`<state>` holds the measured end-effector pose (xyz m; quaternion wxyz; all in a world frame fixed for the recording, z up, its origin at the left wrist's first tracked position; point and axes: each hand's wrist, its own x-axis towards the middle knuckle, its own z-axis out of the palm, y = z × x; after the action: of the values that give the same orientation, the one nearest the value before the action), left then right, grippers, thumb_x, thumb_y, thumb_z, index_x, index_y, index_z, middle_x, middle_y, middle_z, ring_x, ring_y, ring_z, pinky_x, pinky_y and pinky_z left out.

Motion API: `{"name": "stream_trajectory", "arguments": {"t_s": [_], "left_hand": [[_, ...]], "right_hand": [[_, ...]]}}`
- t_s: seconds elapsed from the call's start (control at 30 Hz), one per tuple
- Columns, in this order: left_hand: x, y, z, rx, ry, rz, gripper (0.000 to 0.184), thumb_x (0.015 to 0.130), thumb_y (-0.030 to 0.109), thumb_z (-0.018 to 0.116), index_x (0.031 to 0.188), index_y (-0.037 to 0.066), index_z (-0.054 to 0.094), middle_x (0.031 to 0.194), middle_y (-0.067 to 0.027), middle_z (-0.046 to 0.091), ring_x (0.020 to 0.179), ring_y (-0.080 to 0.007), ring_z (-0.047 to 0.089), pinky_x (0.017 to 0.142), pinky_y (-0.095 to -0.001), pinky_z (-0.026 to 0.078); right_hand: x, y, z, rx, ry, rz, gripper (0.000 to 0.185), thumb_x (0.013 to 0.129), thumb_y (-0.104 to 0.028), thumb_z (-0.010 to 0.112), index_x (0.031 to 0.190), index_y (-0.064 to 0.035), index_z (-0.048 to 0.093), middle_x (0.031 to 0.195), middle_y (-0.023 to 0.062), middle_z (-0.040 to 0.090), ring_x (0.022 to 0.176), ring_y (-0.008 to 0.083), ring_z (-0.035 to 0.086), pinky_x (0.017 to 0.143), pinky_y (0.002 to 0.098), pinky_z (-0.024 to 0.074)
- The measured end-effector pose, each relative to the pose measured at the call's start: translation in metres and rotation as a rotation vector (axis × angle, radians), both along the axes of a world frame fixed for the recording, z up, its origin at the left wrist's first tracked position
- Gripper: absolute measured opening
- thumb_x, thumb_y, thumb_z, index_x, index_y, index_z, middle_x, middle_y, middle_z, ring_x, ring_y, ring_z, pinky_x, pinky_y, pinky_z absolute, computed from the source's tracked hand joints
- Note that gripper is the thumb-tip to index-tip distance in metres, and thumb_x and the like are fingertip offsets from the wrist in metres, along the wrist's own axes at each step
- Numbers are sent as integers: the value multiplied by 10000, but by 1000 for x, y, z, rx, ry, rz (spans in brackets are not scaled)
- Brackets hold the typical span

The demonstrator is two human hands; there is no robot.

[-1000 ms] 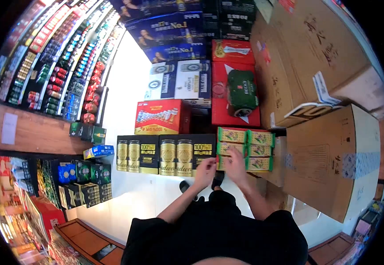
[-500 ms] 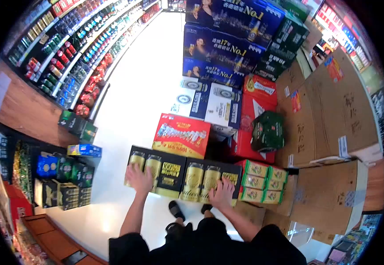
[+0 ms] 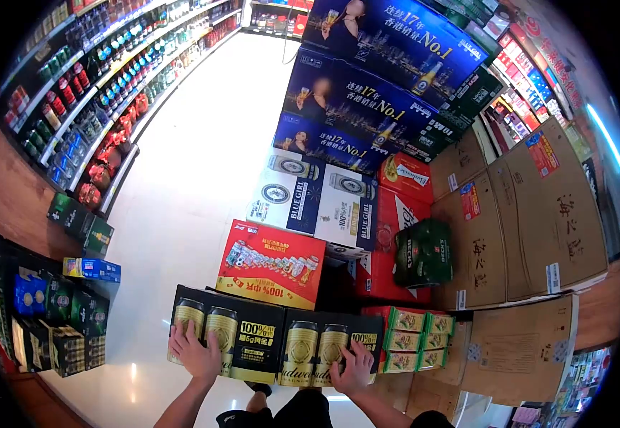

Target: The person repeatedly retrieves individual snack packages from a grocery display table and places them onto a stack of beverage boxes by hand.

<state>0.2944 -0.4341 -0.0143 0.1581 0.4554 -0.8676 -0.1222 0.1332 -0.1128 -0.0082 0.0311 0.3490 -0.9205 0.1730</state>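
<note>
Two black beer cartons printed with gold cans, the left carton [image 3: 256,349] and the right carton [image 3: 300,359], stand side by side in front of me. My left hand [image 3: 195,351] lies on the printed face of the left carton with fingers spread. On the right carton, my right hand [image 3: 353,367] rests near the right side, fingers apart and slightly bent. A red beer carton [image 3: 273,260] is just behind the black ones. Green-wrapped packs [image 3: 417,341] are beside the right carton.
White-and-blue beer cartons [image 3: 345,208] and tall blue cartons [image 3: 374,100] are stacked further back. Brown cardboard boxes [image 3: 538,214] line the right, with a green multipack [image 3: 424,253] beside them. Shelves of cans and bottles [image 3: 110,93] run along the left, past the white floor [image 3: 188,143].
My view has tilted up, so the cartons and hands appear lower and the boxes further left. Both hands are still on the black cartons.
</note>
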Motion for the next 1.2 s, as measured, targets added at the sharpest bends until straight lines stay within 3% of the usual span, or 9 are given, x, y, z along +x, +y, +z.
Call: {"name": "stream_trajectory", "arguments": {"t_s": [0.43, 1.2], "left_hand": [[4, 1, -1, -21, -14, -14, 509, 865, 314, 577, 1233, -27, 499, 1344, -239, 411, 1288, -432, 315, 1063, -572, 206], [2, 2, 0, -34, -23, -6, 513, 865, 317, 584, 1243, -20, 502, 1336, -235, 417, 1302, -412, 311, 1075, -562, 200]], "right_hand": [[2, -1, 6, -25, 37, 5, 429, 762, -251, 634, 1124, -35, 555, 1271, 199, 491, 1178, 401, 455, 985, 507, 333], [3, -2, 5, -58, 64, 0, 434, 757, -229, 630, 1137, -37, 549, 1274, 202, 496, 1187, 404, 460, 967, 512, 344]]}}
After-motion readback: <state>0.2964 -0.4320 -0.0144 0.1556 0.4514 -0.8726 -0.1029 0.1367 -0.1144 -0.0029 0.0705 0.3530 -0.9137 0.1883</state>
